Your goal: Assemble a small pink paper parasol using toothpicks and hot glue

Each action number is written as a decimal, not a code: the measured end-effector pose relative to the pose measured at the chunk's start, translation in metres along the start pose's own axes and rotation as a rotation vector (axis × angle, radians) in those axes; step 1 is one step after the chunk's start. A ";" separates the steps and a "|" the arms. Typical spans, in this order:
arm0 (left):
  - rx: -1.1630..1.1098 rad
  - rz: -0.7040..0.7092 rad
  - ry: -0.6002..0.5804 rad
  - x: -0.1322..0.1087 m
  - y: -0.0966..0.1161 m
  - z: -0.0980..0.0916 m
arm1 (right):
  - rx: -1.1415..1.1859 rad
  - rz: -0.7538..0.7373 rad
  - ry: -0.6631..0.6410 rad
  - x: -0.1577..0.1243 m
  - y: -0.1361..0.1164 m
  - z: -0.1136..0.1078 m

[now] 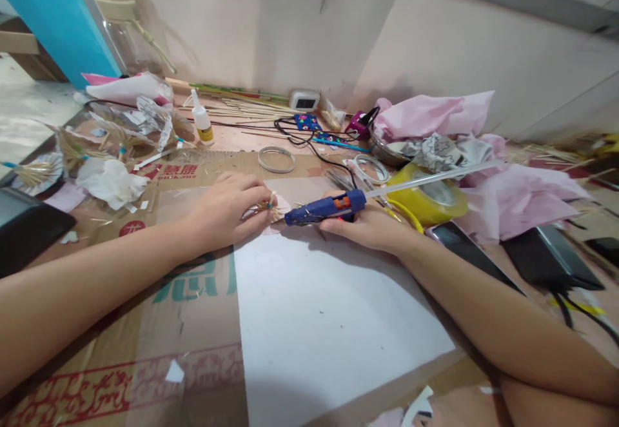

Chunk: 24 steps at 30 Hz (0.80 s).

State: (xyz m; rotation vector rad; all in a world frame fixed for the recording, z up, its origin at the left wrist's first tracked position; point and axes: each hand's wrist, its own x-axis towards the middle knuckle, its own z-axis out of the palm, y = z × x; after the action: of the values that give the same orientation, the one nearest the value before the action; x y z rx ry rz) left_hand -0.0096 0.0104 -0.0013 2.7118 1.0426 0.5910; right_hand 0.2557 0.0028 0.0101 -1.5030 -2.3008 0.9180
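Note:
My left hand (229, 206) is closed around a small bundle of thin sticks (277, 211), which splay out over a round piece of pale paper. A light band shows at the top of the bundle. My right hand (374, 224) grips a blue hot glue gun (322, 209), its nozzle pointing left at the sticks, very close to them; whether it touches cannot be made out. From its rear a long clear glue stick (435, 178) juts out to the right. Beneath both hands lies a white sheet of paper (329, 311), on top of printed cardboard (193, 324).
Several stick-and-paper pieces (118, 133) lie at the left near a small glue bottle (202, 120). A ring (276, 160) sits beyond my hands. To the right are yellow tape (425, 196), a phone (469, 253), a black device (551, 259) and pink paper (527, 198). A wall closes the back.

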 end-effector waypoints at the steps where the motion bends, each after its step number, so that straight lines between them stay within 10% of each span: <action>1: 0.001 0.000 -0.001 0.000 0.000 0.000 | -0.005 -0.002 0.000 0.000 0.000 0.000; 24: 0.004 0.006 0.001 0.000 0.001 0.000 | -0.058 -0.003 0.018 -0.003 -0.009 0.000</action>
State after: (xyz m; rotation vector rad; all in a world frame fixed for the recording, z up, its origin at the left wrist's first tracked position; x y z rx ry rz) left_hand -0.0091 0.0101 -0.0012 2.7190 1.0378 0.5925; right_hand 0.2503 -0.0025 0.0165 -1.5233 -2.3351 0.8402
